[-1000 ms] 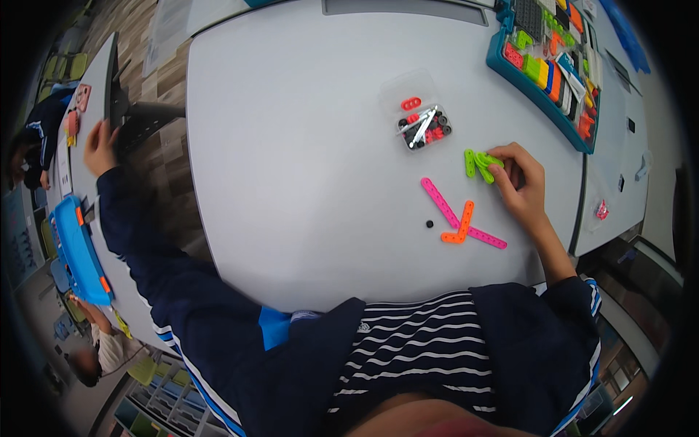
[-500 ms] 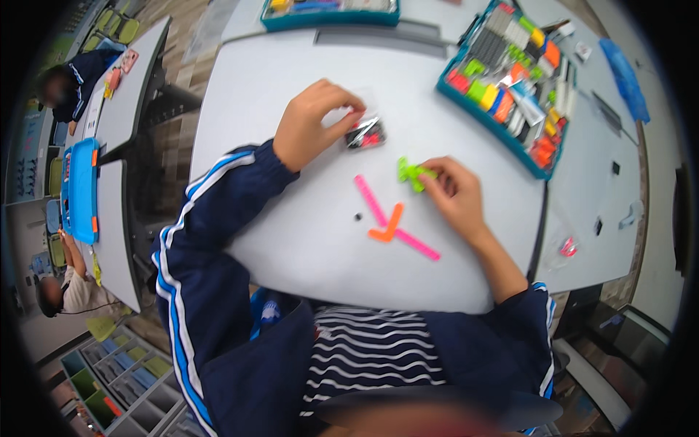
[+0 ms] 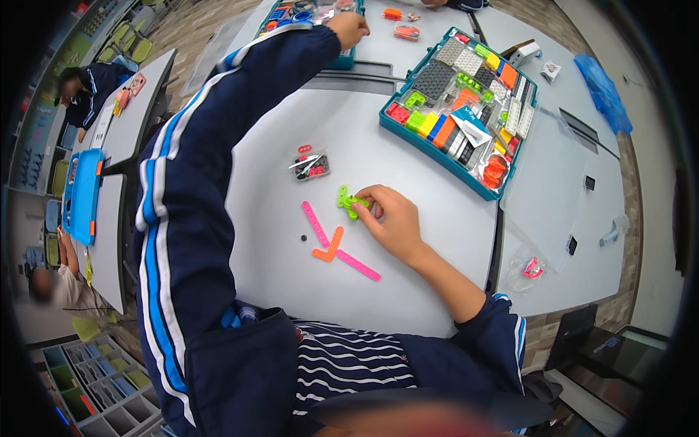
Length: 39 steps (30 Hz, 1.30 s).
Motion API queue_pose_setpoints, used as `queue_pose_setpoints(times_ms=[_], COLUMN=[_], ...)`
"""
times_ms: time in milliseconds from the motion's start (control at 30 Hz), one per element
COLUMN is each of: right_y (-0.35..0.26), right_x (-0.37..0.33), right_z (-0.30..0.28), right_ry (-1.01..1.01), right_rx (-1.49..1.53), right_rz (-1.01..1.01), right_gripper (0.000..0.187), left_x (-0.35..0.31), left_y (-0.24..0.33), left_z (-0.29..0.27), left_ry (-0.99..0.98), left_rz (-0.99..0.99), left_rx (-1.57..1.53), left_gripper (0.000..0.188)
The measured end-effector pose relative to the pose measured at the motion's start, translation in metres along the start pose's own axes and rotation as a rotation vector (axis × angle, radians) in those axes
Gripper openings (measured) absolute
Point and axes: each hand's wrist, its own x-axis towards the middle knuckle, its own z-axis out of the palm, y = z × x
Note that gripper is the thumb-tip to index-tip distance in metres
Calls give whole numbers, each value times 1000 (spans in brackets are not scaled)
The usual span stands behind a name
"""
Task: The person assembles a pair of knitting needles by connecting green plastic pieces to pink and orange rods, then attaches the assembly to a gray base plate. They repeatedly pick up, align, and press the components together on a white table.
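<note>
White table (image 3: 277,284), parts spread out, work looks early. Right hand (image 3: 393,221) low over the table, thumb and forefinger pinching the green pieces (image 3: 353,203), other fingers curled in behind. These green pieces sit right of centre, nearer the far side than the pink and orange parts; bunched close, though whether they are linked or merely gathered I cannot tell. Left arm stretched far out; left hand (image 3: 349,30) over the far teal tray (image 3: 341,64), fingers bent and turned away, so cannot tell whether they grip anything. Nearer the body: pink strips (image 3: 359,266) slanting across the table, an orange angled piece (image 3: 334,245) at their middle; unclear whether one strip or two, or whether anything is fastened. Small black part (image 3: 303,238) alone, just left of the pink. Small clear box (image 3: 328,170) open, black and red bits inside, pale rods lying across. Large teal case (image 3: 437,161) at right, well filled with coloured parts. Done so far, by my reading: a few parts laid out. Left: no finished assembly shows, and most parts remain unused.
</note>
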Motion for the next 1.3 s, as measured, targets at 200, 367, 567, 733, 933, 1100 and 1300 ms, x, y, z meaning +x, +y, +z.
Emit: queue_pose_setpoints(times_ms=[200, 367, 567, 733, 933, 1100, 1300], right_y=[2, 4, 4, 3, 3, 1, -2], right_x=[1, 1, 3, 3, 4, 4, 4], right_z=[-1, -3, -4, -2, -3, -4, -6], right_ry=[11, -13, -27, -22, -37, -26, -52], right_rx=[11, 33, 17, 34, 23, 25, 7], right_rz=[-51, -37, -37, -33, -36, -34, -18], right_gripper=[16, 18, 17, 18, 18, 17, 15], left_x=[122, 144, 166, 176, 162, 156, 145], left_y=[0, 9, -13, -26, -20, -8, 3], left_z=[64, 84, 84, 100, 92, 82, 71], left_ry=[158, 9, -128, -196, -177, -271, -273], left_rz=[-13, -101, -22, -155, -26, -56, -182], left_rx=[70, 20, 3, -365, -63, -154, -330], left_gripper=[27, 46, 44, 47, 46, 45, 42])
